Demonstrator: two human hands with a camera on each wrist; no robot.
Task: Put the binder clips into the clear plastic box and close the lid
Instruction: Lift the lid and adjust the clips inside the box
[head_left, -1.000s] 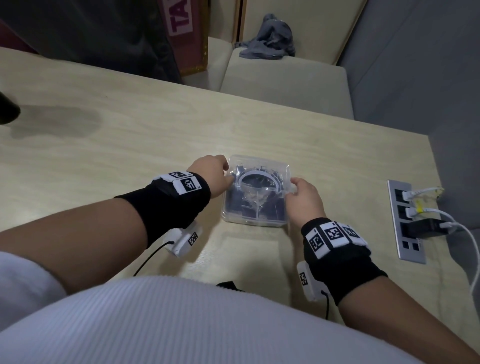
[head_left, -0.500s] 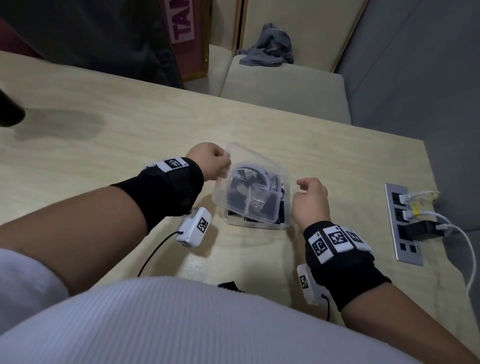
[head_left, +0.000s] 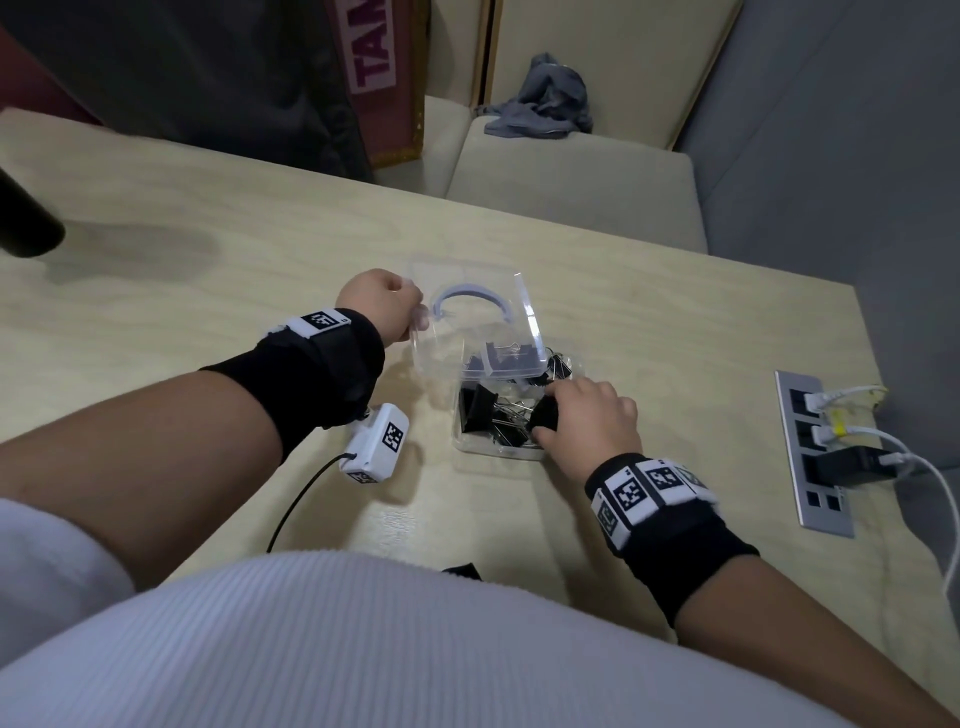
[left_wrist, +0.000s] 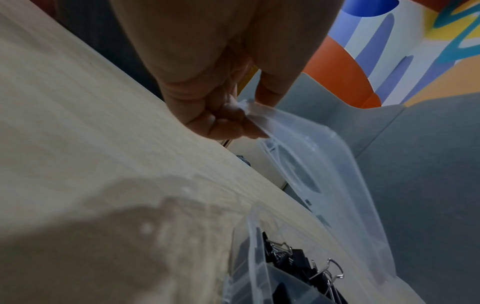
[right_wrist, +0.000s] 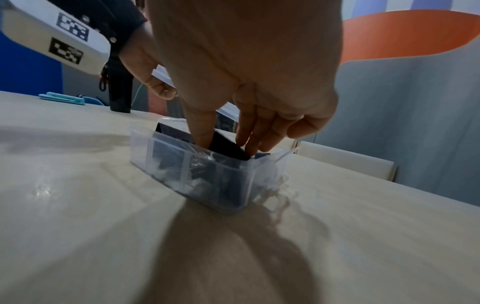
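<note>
The clear plastic box (head_left: 498, 453) stands on the table with several black binder clips (head_left: 480, 410) inside. Its hinged lid (head_left: 483, 322) is raised and tilted back. My left hand (head_left: 387, 306) pinches the lid's left edge and holds it up; the left wrist view shows the fingers (left_wrist: 228, 119) clamped on the lid (left_wrist: 324, 164) above the clips (left_wrist: 293, 261). My right hand (head_left: 550, 415) reaches into the box's right side. In the right wrist view its thumb and fingers (right_wrist: 227, 149) pinch one black binder clip (right_wrist: 228, 154) just inside the box wall (right_wrist: 221, 185).
A power strip (head_left: 815, 452) with plugged cables is set into the table at the right edge. A dark cylinder (head_left: 26, 218) lies at the far left. A bench with a grey cloth (head_left: 540, 98) stands beyond the table. A teal item (right_wrist: 62, 98) lies farther off.
The lid was down a second ago; my left hand has swung it up and open. My right hand left the box's right side and went inside onto a clip.
</note>
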